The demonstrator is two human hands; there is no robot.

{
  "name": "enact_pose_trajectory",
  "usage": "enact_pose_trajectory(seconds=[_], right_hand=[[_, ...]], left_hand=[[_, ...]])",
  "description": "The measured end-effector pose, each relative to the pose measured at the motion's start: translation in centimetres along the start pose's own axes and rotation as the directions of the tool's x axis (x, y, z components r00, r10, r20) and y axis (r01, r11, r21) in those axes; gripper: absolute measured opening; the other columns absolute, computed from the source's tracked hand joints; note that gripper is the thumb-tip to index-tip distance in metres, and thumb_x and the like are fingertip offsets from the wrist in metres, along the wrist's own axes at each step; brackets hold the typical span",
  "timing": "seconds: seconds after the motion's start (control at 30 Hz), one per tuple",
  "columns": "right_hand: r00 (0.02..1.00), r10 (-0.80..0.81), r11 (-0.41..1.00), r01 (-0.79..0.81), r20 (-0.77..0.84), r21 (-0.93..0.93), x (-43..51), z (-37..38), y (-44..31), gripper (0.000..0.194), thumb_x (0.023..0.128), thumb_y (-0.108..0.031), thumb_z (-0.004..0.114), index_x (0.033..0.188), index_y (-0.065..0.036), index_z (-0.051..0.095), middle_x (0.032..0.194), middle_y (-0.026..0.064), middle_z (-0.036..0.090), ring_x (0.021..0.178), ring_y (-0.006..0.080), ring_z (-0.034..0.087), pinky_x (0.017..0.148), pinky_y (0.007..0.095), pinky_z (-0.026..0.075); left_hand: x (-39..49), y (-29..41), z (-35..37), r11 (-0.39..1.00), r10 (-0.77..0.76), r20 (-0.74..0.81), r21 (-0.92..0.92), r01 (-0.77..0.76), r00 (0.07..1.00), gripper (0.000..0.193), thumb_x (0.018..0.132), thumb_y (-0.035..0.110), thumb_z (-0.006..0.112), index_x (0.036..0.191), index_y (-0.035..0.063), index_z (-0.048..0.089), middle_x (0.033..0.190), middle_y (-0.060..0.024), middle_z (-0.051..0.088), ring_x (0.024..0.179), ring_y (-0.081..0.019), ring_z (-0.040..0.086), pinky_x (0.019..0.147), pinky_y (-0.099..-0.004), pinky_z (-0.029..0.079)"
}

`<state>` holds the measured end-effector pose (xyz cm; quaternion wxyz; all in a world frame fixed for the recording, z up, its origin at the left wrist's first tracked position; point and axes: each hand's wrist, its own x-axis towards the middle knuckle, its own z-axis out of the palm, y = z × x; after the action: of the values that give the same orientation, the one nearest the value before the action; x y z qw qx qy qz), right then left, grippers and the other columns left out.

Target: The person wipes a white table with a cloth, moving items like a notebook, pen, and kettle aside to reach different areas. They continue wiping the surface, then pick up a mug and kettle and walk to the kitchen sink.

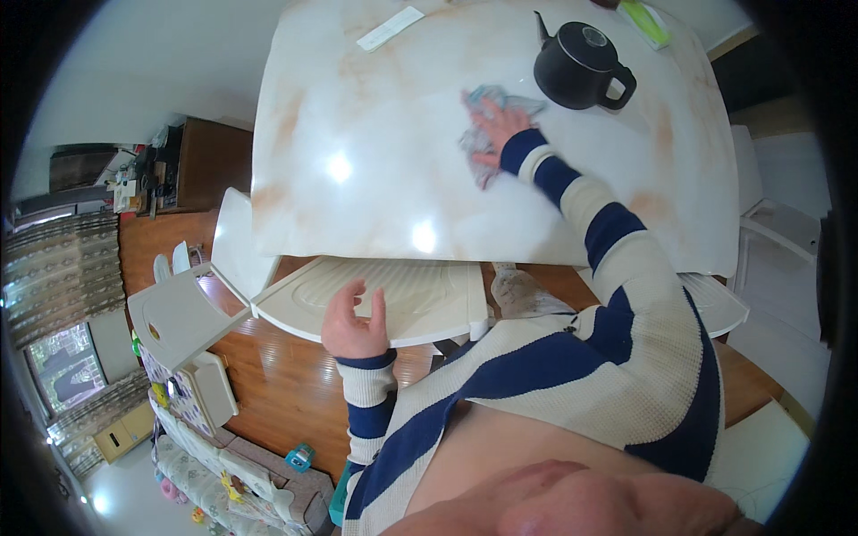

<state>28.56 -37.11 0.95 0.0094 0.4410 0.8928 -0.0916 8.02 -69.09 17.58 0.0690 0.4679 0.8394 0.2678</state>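
Note:
My right hand (pixel 498 127) lies with spread fingers on a crumpled, thin cloth (pixel 484 175), pressing it against the glossy white marbled table (pixel 375 167). The cloth shows around the fingers and beneath the palm. Just beyond it, to the right, stands a black kettle (pixel 576 65) with its lid on, its spout towards the far side and its handle to the right. My left hand (pixel 355 321) is held above the seat of a white chair, fingers half curled and apart, with nothing in it.
A white chair (pixel 429 301) is partly under the near table edge, another chair (pixel 231 241) at the left corner. A white strip-shaped object (pixel 391 29) lies at the far left, a green-and-white item (pixel 645 24) at the far right. A sofa (pixel 268 476) stands on the wooden floor.

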Motion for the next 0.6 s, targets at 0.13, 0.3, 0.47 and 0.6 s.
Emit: enact_pose_trajectory(seconds=[0.13,0.3,0.47,0.6], right_hand=[[0.963,-0.268,0.960,0.266,0.017,0.087,-5.5,0.2,-1.1,0.079,0.077,-0.053,0.075,0.143,-0.022,0.046,0.158,0.0130,0.027,0.135,0.0407,0.038,0.112,0.0563,0.027],[0.995,-0.053,0.998,0.049,0.081,0.050,-10.7,-1.2,4.8,0.085,0.070,-0.047,0.083,0.143,-0.024,0.046,0.157,0.0152,0.027,0.137,0.0410,0.035,0.114,0.0532,0.027],[0.997,-0.030,0.992,0.038,-0.068,0.122,-5.5,-1.1,6.4,0.085,0.072,-0.048,0.081,0.145,-0.022,0.044,0.157,0.0179,0.024,0.140,0.0400,0.032,0.117,0.0501,0.023],[0.993,0.016,0.993,-0.001,-0.121,0.121,2.2,-0.8,6.0,0.084,0.077,-0.054,0.076,0.147,-0.023,0.042,0.159,0.0172,0.022,0.144,0.0406,0.025,0.121,0.0496,0.016]], left_hand=[[0.2,0.1,0.0,0.998,-0.009,0.026,0.054,0.008,1.000,0.024,0.081,0.016,0.076,0.100,0.0046,0.068,0.089,-0.0103,0.069,0.076,-0.0265,0.065,0.069,-0.0373,0.052],[0.4,0.1,0.1,0.996,-0.020,0.046,0.084,0.016,0.999,0.023,0.081,0.016,0.076,0.099,0.0045,0.067,0.089,-0.0102,0.069,0.076,-0.0262,0.064,0.069,-0.0371,0.052],[0.5,0.1,0.1,0.995,-0.038,0.037,0.092,0.035,0.999,0.023,0.081,0.013,0.075,0.100,0.0037,0.068,0.088,-0.0095,0.069,0.076,-0.0228,0.064,0.070,-0.0340,0.052],[0.3,0.1,0.2,0.997,-0.043,0.013,0.068,0.042,0.999,0.024,0.080,0.013,0.076,0.101,0.0036,0.068,0.088,-0.0098,0.069,0.077,-0.0222,0.064,0.072,-0.0335,0.052]])
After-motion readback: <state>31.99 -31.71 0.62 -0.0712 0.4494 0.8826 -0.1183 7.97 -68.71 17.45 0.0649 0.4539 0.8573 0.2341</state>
